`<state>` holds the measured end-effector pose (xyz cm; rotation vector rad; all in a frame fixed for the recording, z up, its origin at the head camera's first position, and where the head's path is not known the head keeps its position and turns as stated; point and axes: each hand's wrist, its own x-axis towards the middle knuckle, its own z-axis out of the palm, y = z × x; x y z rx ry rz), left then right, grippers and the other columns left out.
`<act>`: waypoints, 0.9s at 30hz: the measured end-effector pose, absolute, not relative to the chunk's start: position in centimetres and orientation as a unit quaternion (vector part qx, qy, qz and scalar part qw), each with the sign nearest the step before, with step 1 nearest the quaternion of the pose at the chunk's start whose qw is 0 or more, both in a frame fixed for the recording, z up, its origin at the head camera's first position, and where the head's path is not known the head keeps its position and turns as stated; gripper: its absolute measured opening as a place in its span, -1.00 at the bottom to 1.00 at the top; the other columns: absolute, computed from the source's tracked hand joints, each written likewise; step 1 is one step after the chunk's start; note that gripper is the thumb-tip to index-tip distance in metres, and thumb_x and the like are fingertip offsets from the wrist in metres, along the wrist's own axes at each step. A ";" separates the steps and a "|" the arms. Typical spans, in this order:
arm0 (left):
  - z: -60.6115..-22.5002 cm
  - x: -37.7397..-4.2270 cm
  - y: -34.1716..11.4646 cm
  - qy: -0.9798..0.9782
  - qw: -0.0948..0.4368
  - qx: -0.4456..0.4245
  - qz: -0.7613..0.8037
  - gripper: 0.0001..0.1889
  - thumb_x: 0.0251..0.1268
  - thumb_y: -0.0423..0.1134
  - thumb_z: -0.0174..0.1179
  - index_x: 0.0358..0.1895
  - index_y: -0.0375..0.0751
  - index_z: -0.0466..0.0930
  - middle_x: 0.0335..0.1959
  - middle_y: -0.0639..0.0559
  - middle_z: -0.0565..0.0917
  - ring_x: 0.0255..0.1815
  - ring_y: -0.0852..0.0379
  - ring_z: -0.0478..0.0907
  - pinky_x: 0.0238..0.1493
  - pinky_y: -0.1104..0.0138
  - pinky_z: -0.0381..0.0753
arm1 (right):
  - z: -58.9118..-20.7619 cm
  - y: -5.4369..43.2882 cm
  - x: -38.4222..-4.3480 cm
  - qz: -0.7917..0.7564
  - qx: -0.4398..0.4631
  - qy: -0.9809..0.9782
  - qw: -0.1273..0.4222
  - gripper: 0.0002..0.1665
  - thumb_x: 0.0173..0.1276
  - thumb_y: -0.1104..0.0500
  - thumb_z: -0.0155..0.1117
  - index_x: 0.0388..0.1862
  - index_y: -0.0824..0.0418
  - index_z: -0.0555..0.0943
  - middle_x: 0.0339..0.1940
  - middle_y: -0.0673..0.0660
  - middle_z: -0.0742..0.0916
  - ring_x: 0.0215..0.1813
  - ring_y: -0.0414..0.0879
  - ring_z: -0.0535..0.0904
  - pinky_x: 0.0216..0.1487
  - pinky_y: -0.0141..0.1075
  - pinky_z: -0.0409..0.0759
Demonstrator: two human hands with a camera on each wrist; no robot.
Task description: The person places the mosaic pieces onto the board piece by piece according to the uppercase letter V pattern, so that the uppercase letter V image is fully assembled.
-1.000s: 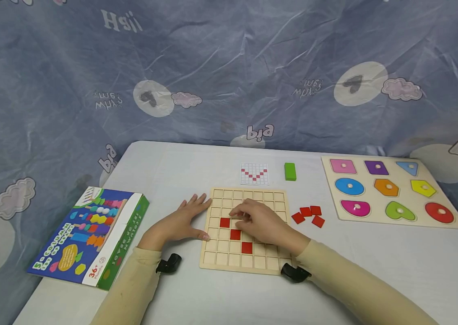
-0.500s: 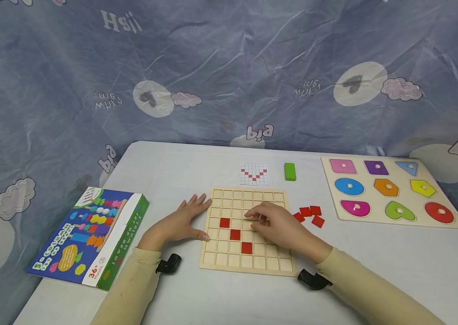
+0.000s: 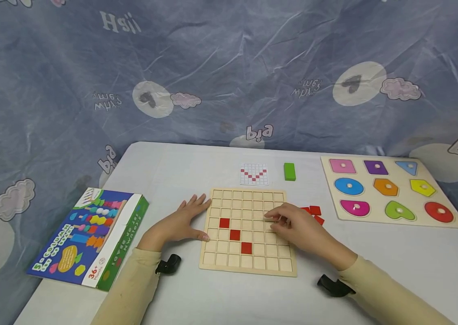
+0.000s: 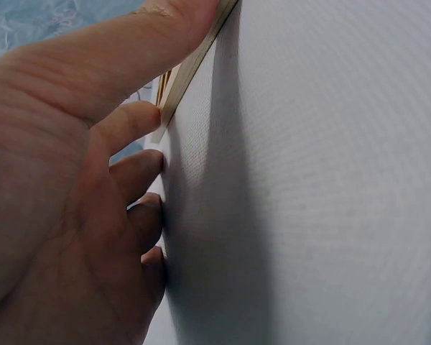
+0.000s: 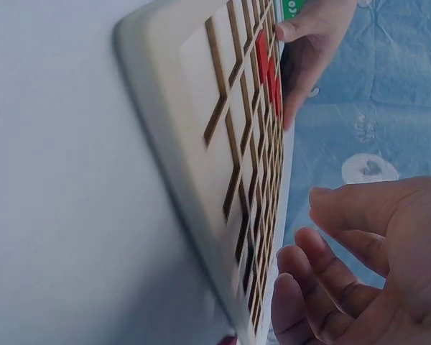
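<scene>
A wooden grid board lies flat in the middle of the table, with three red square tiles in its cells, stepping diagonally; one is the middle tile. My left hand is spread at the board's left edge, its thumb and index fingertip against the rim in the left wrist view. Over the right part of the board hovers my right hand, fingers loosely bent; in the right wrist view a gap shows between thumb and fingers, with nothing in it. Loose red tiles lie just beyond it, partly hidden by that hand.
Behind the board lie a small card with a red V pattern and a green block. A shape-puzzle board with knobbed pieces is at the right. A colourful toy box stands at the left edge.
My right hand has drawn back to the right across the board, from beside the red tiles in the cells towards the loose ones. The left hand stays put.
</scene>
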<state>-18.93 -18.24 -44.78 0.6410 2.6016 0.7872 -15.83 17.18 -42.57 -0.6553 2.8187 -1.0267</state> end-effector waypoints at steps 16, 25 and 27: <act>-44.7 -18.9 -18.1 0.917 0.175 0.221 0.281 0.17 -0.04 0.08 0.56 0.63 -0.15 0.08 0.67 -0.16 -0.06 0.68 -0.18 -0.29 0.63 -0.05 -0.32 | -43.1 22.1 -16.7 -0.310 -0.204 0.929 -0.009 -0.67 0.30 0.28 0.48 0.05 0.11 0.74 -0.23 -0.07 0.68 -0.26 -0.20 0.52 -0.24 -0.36 0.60; -44.8 -19.0 -18.2 0.919 0.176 0.219 0.278 0.17 -0.03 0.09 0.56 0.64 -0.11 0.06 0.67 -0.13 -0.08 0.68 -0.15 -0.30 0.63 -0.03 -0.31 | -44.1 23.5 -17.7 -0.286 -0.195 0.938 0.001 -0.60 0.25 0.29 0.50 0.09 0.11 0.74 -0.12 0.04 0.72 -0.26 -0.11 0.51 -0.29 -0.37 0.57; -44.8 -18.9 -18.2 0.919 0.176 0.219 0.277 0.17 -0.04 0.09 0.56 0.64 -0.10 0.06 0.68 -0.12 -0.08 0.68 -0.14 -0.31 0.64 -0.02 -0.32 | -44.2 23.6 -17.7 -0.285 -0.193 0.939 0.003 -0.58 0.24 0.31 0.50 0.09 0.11 0.74 -0.10 0.05 0.73 -0.26 -0.10 0.51 -0.29 -0.36 0.58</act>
